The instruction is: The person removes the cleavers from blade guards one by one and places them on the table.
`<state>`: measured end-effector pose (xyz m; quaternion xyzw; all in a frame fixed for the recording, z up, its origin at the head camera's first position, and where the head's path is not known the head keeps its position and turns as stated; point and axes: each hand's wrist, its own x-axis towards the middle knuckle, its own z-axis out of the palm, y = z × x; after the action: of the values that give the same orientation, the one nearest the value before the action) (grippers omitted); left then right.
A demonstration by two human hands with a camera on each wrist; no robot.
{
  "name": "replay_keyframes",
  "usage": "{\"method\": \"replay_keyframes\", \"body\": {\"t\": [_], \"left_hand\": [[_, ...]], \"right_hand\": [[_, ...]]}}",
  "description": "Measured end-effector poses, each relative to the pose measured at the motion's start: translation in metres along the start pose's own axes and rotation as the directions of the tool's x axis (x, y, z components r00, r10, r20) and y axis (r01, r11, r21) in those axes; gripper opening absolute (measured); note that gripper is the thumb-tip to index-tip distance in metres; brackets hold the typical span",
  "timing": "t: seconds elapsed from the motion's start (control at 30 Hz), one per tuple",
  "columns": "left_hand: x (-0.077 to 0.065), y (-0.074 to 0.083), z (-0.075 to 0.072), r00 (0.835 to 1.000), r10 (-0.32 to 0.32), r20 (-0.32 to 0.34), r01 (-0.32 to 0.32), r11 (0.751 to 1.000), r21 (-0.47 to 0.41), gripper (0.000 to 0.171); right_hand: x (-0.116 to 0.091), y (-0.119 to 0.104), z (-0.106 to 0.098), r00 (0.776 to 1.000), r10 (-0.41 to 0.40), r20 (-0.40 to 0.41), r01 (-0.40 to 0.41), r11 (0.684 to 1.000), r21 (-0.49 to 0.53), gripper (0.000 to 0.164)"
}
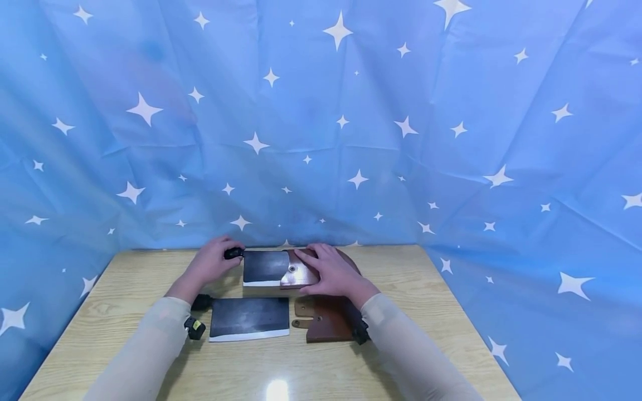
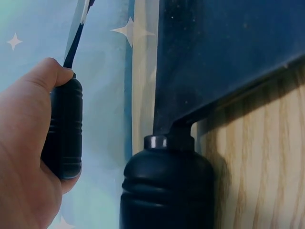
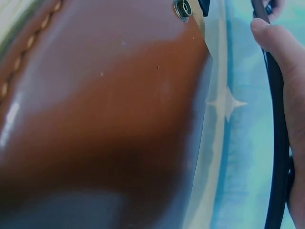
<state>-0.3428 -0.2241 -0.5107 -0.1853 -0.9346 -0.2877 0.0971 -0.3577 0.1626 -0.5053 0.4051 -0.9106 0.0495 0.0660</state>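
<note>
My left hand (image 1: 213, 262) grips the black handle (image 2: 66, 129) of a cleaver near the table's far edge. The cleaver's dark blade (image 1: 266, 267) points right, and its end is hidden inside a brown leather sheath (image 1: 299, 275). On the right, my right hand (image 1: 333, 273) holds that sheath, thumb low and fingers spread over its upper part. In the right wrist view the held sheath (image 3: 275, 119) shows edge-on beside the thumb. Nearer lies a second cleaver (image 1: 251, 317), bare, its black handle (image 2: 167, 191) to the left. A second brown sheath (image 1: 331, 323) with a snap strap lies right of it.
The wooden table (image 1: 125, 345) carries all these things. A blue cloth with white stars (image 1: 321, 111) hangs behind and along the sides. A small black device (image 1: 194, 328) sits at the left wrist, another (image 1: 360, 333) at the right.
</note>
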Motion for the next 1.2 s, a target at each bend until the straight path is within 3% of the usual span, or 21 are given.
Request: {"method": "replay_keyframes", "body": {"t": [0.6, 1.2], "left_hand": [[-0.0025, -0.0051, -0.0021, 1.0, 0.009, -0.001, -0.009, 1.0, 0.007, 0.039], [-0.0033, -0.008, -0.0016, 1.0, 0.011, 0.006, -0.011, 1.0, -0.008, 0.035]], "right_hand": [[-0.0041, 0.0018, -0.0013, 1.0, -0.005, -0.017, 0.005, 1.0, 0.023, 0.108], [-0.0045, 0.0031, 0.0009, 1.0, 0.014, 0.019, -0.014, 0.999, 0.034, 0.109]]}}
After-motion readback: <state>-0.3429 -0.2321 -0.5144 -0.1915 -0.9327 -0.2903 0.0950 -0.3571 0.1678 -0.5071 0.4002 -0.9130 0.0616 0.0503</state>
